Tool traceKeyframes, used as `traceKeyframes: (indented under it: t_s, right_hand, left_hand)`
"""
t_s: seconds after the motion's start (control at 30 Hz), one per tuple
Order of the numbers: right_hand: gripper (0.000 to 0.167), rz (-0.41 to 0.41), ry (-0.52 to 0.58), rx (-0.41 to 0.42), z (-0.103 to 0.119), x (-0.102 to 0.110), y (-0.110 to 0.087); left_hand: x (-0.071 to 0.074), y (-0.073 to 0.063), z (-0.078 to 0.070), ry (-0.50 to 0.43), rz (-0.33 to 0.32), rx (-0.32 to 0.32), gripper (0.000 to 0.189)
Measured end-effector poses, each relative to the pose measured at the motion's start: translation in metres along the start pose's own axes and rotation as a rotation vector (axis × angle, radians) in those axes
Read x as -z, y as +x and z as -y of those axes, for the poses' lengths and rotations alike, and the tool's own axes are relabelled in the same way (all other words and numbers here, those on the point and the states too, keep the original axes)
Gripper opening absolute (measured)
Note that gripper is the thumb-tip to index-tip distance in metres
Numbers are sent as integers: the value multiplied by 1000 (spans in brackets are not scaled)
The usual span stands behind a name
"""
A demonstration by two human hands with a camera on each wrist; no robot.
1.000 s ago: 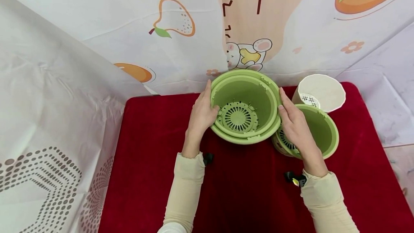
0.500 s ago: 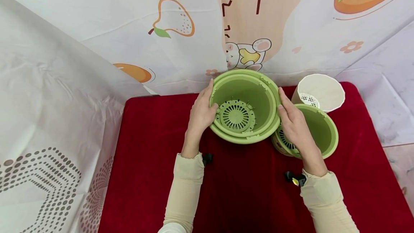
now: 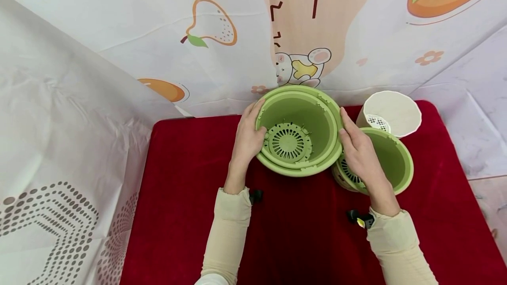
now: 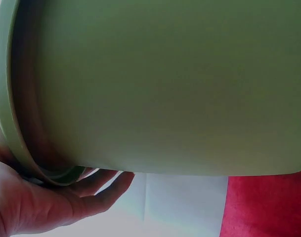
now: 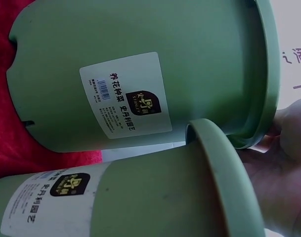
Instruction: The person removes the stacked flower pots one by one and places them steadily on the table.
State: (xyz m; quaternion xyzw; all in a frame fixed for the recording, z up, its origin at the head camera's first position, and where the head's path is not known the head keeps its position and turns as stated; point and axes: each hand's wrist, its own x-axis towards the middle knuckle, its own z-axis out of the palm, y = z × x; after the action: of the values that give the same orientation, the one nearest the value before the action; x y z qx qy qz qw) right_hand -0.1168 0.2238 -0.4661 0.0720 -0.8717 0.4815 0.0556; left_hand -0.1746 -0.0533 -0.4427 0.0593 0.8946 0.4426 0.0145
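Note:
A large green flower pot (image 3: 317,122) stands mid-table, its slotted base visible inside and a second, inner ring showing within its rim. My left hand (image 3: 247,135) grips the left side of that rim, thumb at the top edge; the left wrist view shows fingers tucked under the lip beside the smooth outer wall (image 4: 155,89). On the opposite side, my right hand (image 3: 361,153) holds the rim, with the fingers partly hidden behind it in the right wrist view. A white label (image 5: 125,96) is stuck on the pot's wall. Right beside it is another green pot (image 3: 394,162), partly behind my right hand.
At the back right corner stands a white pot (image 3: 400,115) with a perforated base. Red cloth (image 3: 190,188) covers the table. A printed curtain (image 3: 237,69) hangs right behind the table, and pale sheeting (image 3: 59,122) on the left.
My left fingers have shifted slightly right along the rim of the pot. The right hand and the pots stay nearly where they were.

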Motion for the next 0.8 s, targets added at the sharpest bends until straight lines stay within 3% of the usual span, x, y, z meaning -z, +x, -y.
traceKeyframes:
  t_s: [0.3,0.53,0.8]
  right_hand:
    - [51,-1,-1,-3,1,1,0]
    - [51,-1,-6,-15,4,-1,0]
    - [51,1,-17,-23,4,-2,1]
  left_hand:
    - [-1,1,-3,8,-14,-42,83]
    - [-2,4,-7,52,-78,-82,71]
    - [2,7,-9,78,-62,-73,68]
